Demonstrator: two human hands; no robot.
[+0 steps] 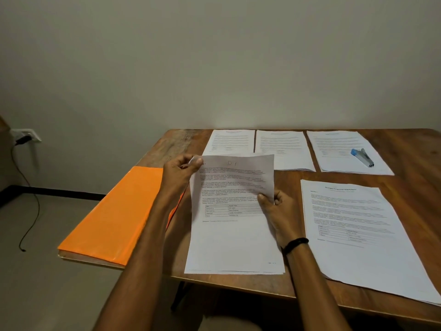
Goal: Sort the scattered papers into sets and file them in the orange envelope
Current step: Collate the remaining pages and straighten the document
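Stapler (362, 157) blocks far-right stack (343, 151); table's (405, 144) right edge free.

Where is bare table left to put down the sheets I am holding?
Bare table: the far right corner beside the stack under the stapler; the far left corner between orange envelope and far-left stack; a strip between held sheets and near right stack. The far edge is crowded.

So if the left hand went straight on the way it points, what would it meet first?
Likely the far-left paper stack, just beyond the left hand and the sheet it pinches; the hand's height above that stack is unclear.
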